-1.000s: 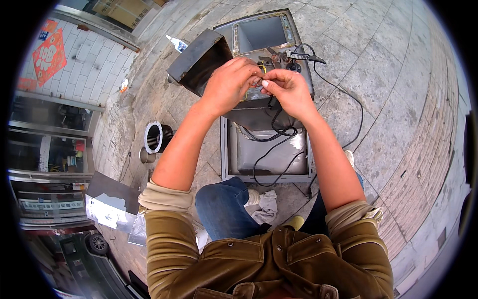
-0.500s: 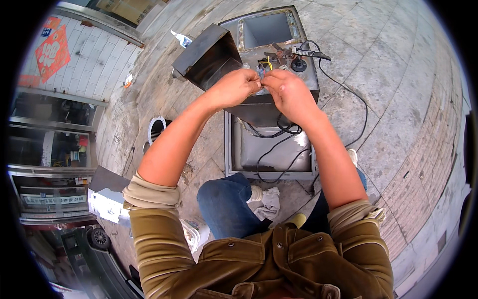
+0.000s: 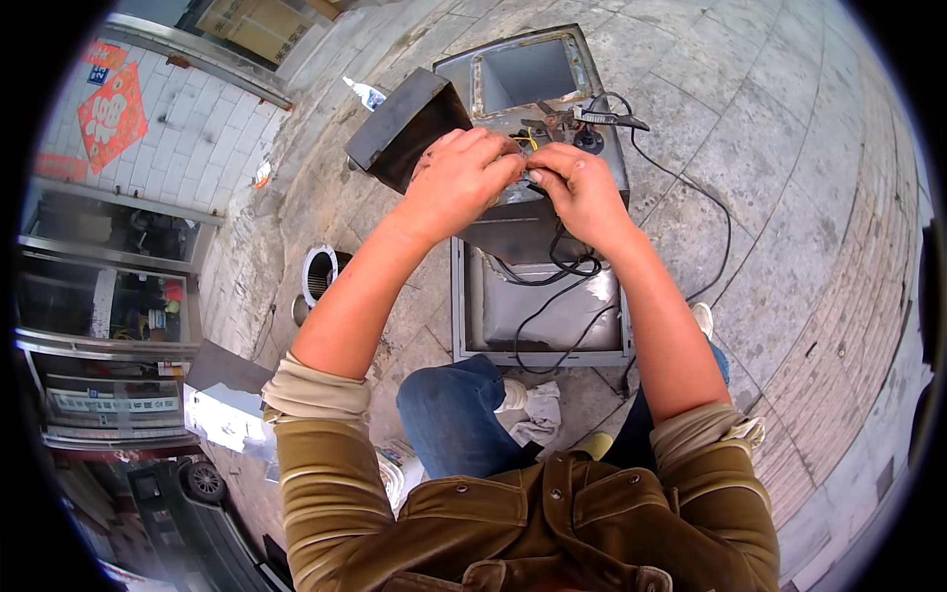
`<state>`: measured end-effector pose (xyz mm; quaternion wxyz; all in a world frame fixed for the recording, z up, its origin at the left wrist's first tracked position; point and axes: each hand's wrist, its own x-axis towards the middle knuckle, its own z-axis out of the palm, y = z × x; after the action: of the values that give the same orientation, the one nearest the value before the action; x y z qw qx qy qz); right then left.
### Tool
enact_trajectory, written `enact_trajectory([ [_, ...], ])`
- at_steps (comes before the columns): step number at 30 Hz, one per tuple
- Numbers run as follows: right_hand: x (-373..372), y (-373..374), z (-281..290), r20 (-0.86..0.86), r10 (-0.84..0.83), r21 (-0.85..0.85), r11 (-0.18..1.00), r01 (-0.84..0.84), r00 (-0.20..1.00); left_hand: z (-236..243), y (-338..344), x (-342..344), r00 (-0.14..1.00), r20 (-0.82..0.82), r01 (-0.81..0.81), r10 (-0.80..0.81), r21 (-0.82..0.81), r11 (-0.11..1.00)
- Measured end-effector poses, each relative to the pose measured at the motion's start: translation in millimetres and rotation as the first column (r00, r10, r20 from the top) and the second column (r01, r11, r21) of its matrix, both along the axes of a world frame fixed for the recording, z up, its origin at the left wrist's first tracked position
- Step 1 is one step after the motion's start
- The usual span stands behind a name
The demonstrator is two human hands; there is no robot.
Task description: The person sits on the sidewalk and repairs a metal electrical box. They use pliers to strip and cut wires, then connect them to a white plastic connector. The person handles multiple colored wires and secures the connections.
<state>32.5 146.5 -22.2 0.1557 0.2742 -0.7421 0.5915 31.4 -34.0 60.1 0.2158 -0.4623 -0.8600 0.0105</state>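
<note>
My left hand (image 3: 462,175) and my right hand (image 3: 577,187) meet fingertip to fingertip over a grey metal appliance casing (image 3: 533,79) lying open on the pavement. Both hands pinch small yellow wires (image 3: 526,145) near the casing's middle; the exact piece held is hidden by my fingers. Black cables (image 3: 552,286) trail from under my hands into the lower open tray (image 3: 541,326). A dark metal panel (image 3: 400,123) leans beside my left hand.
A black clip-like tool (image 3: 607,116) with a long cable (image 3: 710,227) lies on the casing's right. A round fan part (image 3: 321,271) sits on the stone paving at left. A grey rag (image 3: 538,414) lies by my knee. A tiled wall (image 3: 148,109) and shopfront are at left.
The view has shifted slightly and my hands sit closer together over the wires. They stay on the same spot of the casing.
</note>
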Motion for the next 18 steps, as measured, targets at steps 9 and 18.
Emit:
enact_trajectory([
  [9, 3, -4, -2, -0.043, -0.026, 0.007, 1.000, 0.027, 0.999, -16, 7, -3, 0.553, 0.828, -0.582, 0.091, 0.305, 0.754],
  [18, 4, -5, -1, -0.007, -0.035, -0.095, 0.995, 0.034, 0.999, 9, 4, 14, 0.829, 0.489, -0.437, 0.271, 0.264, 0.860],
])
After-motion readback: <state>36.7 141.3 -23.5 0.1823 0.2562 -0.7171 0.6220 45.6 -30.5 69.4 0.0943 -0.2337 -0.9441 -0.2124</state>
